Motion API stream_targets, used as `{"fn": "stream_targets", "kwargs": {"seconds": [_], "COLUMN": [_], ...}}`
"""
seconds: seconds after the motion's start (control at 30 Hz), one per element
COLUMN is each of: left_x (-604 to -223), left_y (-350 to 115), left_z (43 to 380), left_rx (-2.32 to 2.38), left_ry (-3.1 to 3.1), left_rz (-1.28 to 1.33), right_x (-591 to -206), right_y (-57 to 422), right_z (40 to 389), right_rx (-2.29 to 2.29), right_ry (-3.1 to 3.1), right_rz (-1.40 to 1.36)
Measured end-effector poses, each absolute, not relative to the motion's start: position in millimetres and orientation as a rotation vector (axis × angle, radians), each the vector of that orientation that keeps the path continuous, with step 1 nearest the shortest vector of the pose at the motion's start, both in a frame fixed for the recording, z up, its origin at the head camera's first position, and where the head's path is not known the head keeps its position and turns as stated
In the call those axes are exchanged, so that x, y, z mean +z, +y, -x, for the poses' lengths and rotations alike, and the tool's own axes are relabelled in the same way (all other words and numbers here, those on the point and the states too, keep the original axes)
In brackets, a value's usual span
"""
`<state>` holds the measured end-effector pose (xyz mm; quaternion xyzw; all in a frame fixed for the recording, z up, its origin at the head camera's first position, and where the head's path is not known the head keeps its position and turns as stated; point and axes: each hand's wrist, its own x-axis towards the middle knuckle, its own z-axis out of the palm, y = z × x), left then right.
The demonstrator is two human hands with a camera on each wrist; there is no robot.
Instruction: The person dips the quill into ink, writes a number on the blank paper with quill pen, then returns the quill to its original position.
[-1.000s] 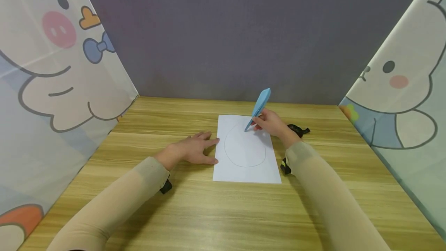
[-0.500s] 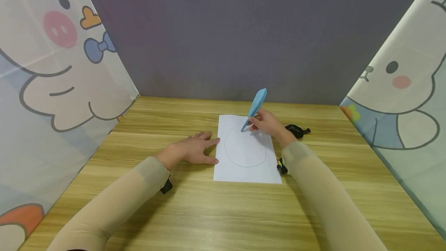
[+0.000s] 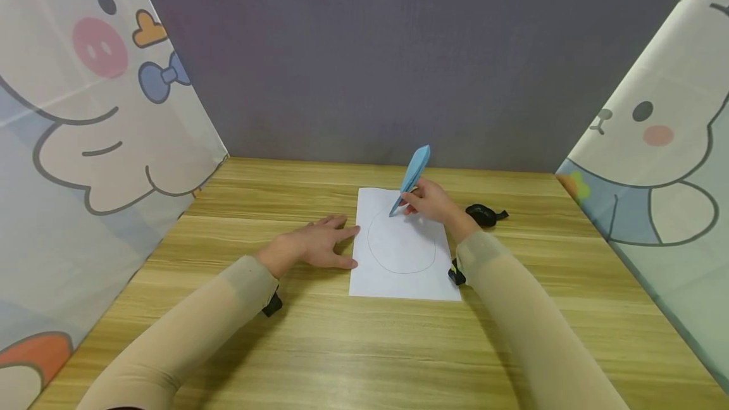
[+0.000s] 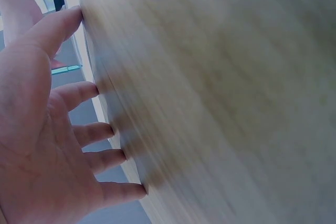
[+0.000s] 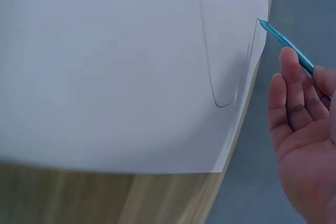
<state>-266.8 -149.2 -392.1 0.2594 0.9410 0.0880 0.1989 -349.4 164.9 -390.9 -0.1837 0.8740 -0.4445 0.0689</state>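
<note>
A sheet of white paper (image 3: 370,282) lies on the wooden table, bearing a thin, rounded pencil-like outline (image 3: 403,273). With thumb and fingertips my right hand (image 3: 434,201) pinches a light blue pen (image 3: 416,166), broad and leaf-shaped at its upper end. Its slim teal barrel (image 5: 286,43) slants down to the paper, the tip right at the sheet inside the upper part of the outline. My left hand (image 3: 319,244) is spread on the table, with thumb and index fingertips at the paper's left edge. The left wrist view shows those straight fingers (image 4: 97,132) touching the surface.
A black strapped object (image 3: 483,214) lies right of the paper, beyond my right forearm. Dark wrist gear shows under both sleeves. A grey panel (image 3: 387,62) stands behind the table (image 3: 353,353), and cartoon-printed cloths (image 3: 114,163) flank it.
My right hand and the pen have slid a little to the left across the upper part of the paper. The left hand and the sheet stay in place.
</note>
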Motion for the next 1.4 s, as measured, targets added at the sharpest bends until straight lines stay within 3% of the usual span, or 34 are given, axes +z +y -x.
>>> {"fn": "stream_targets", "kwargs": {"seconds": [1.4], "left_x": [-389.8], "left_y": [-147.8], "left_z": [266.7], "left_rx": [0.251], "left_ry": [2.624], "left_rz": [-0.721], "right_x": [-392.3], "right_y": [134.1], "right_z": [343.7], "right_rx": [-1.293], "right_ry": [2.622], "right_rz": [0.654]}}
